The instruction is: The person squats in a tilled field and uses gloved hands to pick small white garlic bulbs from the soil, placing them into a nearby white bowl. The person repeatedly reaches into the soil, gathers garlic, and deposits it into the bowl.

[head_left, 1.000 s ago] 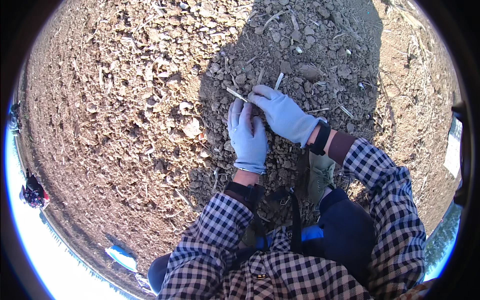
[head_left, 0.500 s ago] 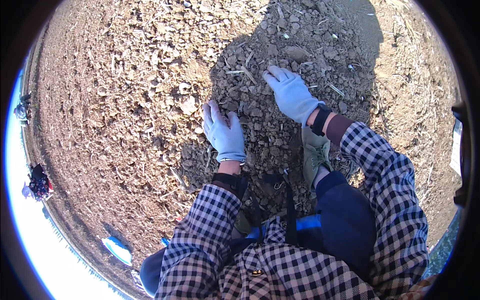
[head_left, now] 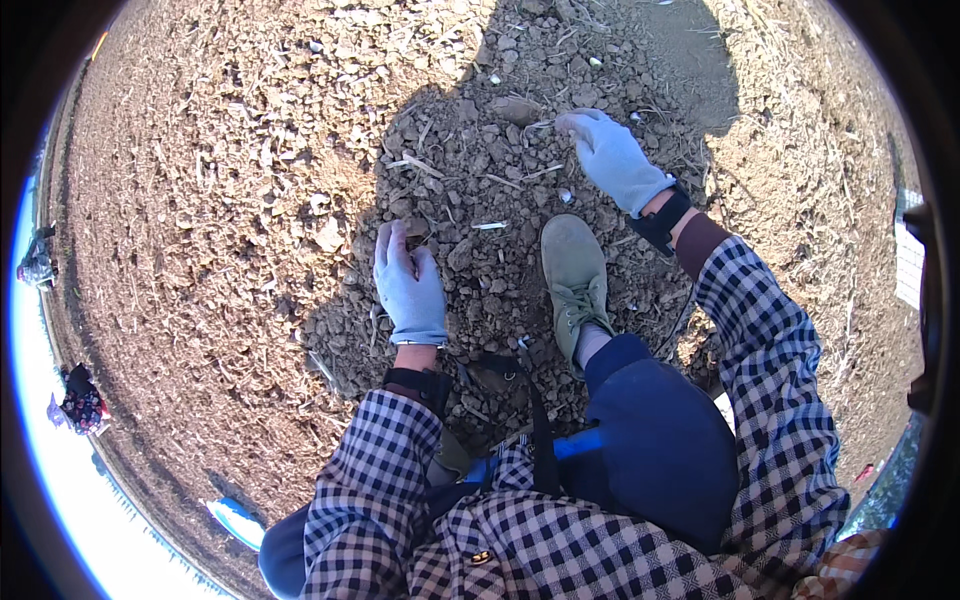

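Observation:
Pale blue-grey work gloves cover both hands. My left hand (head_left: 410,292) is low over the shaded soil, its thumb and fingers curved around a brown clod of soil (head_left: 416,231) at the tips. Farther forward and to the right, my right hand (head_left: 617,162) reaches over the ground with its fingers bent together; whatever is between them is hidden. Just left of its fingertips lies a larger clod (head_left: 516,110). Small whitish pieces, one of them a pale bulb-like piece (head_left: 565,196), lie scattered on the loose, crumbly soil (head_left: 470,195).
My green shoe (head_left: 575,275) is planted between the hands. A black strap (head_left: 540,430) hangs by my knee. Dry straw (head_left: 421,166) litters the ground. Far left, another person (head_left: 80,400) is in the field, and a blue-and-white object (head_left: 237,522) lies on the soil.
My view has shifted forward. My right foot shows more fully between the hands. The left fingers now curve around a clod, and the right fingers have bent downward, farther from the left hand.

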`<action>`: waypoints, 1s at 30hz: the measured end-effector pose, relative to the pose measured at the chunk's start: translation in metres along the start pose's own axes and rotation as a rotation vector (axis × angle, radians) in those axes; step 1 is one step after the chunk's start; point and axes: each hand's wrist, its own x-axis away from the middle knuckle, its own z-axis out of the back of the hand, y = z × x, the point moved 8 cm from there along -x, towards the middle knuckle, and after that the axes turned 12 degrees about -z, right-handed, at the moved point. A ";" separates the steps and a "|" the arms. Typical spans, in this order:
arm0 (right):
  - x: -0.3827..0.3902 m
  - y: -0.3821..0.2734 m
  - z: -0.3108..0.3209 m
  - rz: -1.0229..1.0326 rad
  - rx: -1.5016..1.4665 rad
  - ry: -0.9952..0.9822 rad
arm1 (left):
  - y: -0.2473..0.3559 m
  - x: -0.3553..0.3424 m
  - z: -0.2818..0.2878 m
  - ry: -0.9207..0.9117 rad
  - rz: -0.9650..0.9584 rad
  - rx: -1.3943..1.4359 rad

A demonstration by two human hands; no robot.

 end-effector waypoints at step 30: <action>0.010 0.087 0.034 -0.174 0.390 -0.166 | 0.087 -0.013 -0.152 -0.684 -0.404 -0.112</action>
